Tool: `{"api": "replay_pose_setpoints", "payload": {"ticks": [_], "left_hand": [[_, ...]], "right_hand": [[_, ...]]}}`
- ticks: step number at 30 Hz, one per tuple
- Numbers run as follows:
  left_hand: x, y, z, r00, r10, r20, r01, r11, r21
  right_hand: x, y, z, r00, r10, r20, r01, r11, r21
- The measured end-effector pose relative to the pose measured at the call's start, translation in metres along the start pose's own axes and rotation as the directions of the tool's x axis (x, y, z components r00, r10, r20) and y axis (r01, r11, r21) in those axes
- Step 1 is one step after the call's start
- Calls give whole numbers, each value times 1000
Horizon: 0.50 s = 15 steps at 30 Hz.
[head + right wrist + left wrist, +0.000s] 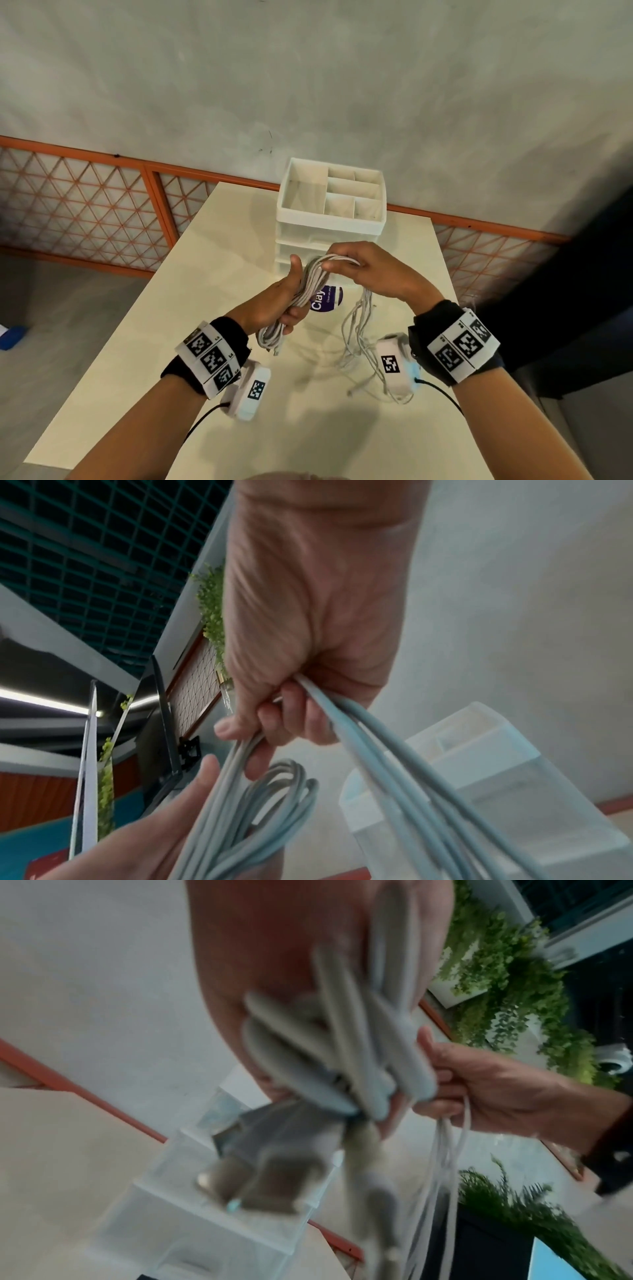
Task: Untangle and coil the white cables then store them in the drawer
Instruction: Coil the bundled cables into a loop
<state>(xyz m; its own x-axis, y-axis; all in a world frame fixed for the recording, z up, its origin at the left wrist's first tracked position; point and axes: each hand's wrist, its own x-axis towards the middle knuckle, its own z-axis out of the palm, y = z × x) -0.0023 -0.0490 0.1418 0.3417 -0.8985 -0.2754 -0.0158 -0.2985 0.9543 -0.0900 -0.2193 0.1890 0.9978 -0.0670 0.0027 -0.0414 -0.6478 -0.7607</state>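
Above the cream table (212,281), my left hand (281,305) grips a coiled bundle of white cable (308,287), thumb up beside the loops. The coil's lower loops and a plug hang below the fist (270,339). My right hand (370,270) pinches the upper strands of the same cable (329,704) and holds them over the coil. More loose white cable (363,342) drops from the right hand and trails in a tangle on the table. The white drawer unit (330,219) stands just behind both hands, its drawers looking closed.
The drawer unit carries an open divided tray (342,192) on top. A round purple label (325,299) lies on the table under the hands. An orange-framed lattice panel (85,205) runs behind the table. Bare tabletop lies left and in front.
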Motion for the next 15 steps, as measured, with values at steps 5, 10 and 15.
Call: {"api": "replay_pose_setpoints", "payload": {"ticks": [5,10,15], "left_hand": [[4,0,10,1000,13,2,-13,996,87],[7,-3,13,998,38,-51,-34,997,74],[4,5,4,985,108,-136,-106,994,16]], "right_hand": [[6,-10,1,995,-44,-93,57,988,142],[6,-3,3,989,4,-151,24,983,182],[6,12,-5,983,120,-140,-79,959,273]]}}
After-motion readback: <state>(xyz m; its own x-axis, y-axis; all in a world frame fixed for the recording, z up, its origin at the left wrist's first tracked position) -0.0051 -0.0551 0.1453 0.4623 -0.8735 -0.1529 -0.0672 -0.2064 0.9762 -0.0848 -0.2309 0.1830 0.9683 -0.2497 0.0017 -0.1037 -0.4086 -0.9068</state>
